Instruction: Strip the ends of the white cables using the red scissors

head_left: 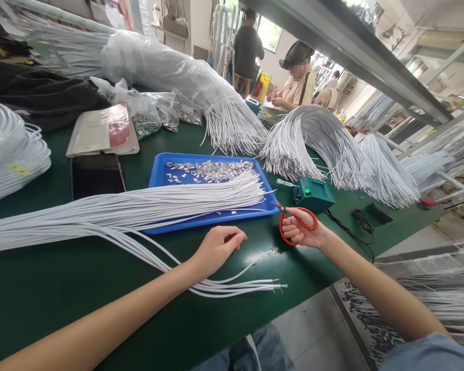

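While right fingers (290,233) grip scissors (281,225), cables (244,287) lie near left fingers (236,240).

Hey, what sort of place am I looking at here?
Probably a small cable workshop or factory floor. Thick bundles of white cable lie along a green workbench, a blue tray holds many small metal parts, and other people are visible farther back.

Green bench (42,301): glossy top — crowded
Centre: blue tray (160,172), white cable bundle (178,198) reaching over it from left
Near edge: loose white cables (232,290) — inner wires bared
Left: dark phone (96,176) beside booklet (95,133), coiled cable (11,154)
Far side: bags of metal bits (164,111), plastic-wrapped cables (158,62)
Right: teal device (316,196), black cord (362,220), arched cable bundle (325,134)
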A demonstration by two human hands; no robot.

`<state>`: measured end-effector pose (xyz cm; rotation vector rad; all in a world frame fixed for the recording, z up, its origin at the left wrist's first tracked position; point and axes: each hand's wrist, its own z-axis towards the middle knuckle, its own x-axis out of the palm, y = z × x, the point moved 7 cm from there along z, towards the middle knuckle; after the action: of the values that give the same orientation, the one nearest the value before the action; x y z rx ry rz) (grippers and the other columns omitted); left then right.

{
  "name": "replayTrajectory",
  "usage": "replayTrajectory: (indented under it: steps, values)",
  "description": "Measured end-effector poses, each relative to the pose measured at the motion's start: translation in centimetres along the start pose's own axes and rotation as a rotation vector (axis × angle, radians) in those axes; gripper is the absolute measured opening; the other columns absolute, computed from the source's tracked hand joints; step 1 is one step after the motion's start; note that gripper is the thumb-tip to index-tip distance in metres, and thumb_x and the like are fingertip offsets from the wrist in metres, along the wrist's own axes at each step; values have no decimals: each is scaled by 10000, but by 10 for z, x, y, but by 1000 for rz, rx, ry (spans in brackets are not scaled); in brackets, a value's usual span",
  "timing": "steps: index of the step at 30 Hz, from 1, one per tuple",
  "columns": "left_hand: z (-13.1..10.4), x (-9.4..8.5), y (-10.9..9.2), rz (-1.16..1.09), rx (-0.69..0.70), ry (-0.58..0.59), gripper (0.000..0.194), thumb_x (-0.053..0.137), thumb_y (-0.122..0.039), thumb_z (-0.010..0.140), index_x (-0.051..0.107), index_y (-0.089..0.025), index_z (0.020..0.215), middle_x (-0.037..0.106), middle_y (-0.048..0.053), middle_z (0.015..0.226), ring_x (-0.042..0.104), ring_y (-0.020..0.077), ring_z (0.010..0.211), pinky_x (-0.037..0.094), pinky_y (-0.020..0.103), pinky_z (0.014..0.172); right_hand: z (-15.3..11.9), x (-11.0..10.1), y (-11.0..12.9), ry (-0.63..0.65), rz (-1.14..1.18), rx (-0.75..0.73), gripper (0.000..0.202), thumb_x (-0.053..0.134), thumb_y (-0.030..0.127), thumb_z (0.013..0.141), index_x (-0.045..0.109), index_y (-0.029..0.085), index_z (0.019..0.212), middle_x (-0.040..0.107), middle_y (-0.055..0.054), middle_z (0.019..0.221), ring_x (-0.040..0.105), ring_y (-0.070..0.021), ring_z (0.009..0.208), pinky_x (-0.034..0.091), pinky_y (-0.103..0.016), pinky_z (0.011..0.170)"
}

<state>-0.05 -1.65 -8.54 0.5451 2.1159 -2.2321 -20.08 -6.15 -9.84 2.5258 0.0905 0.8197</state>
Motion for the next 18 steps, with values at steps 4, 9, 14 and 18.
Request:
replayTrajectory:
  steps: [4,9,14,18]
  values:
    - [0,1,1,2,-1,9,333,498,-373,858,680,-136,710,563,-5,580,411,103,516,297,225,503,1,1,-4,-34,35,-31,413,402,433,949,382,166,635,292,65,514,274,-36,399,251,-100,319]
    - [0,0,1,-2,-1,7,316,505,-356,851,673,-134,702,561,-7,576,409,103,521,297,223,511,-1,7,-10,-1,-23,-27,410,496,442,916,380,165,636,292,71,526,258,-30,410,224,-96,332]
    - [0,1,2,-4,-4,9,339,495,-373,860,650,-135,676,559,-1,578,422,110,530,307,225,526,-13,38,-28,231,-166,-52,451,636,511,811,433,152,628,319,70,501,236,-30,408,179,-109,335]
    - [-1,1,5,-4,2,4,316,501,-363,854,647,-138,687,562,5,589,446,123,553,316,230,544,-28,64,-43,349,-262,-98,436,608,521,828,461,145,662,358,53,534,284,-39,417,168,-139,349]
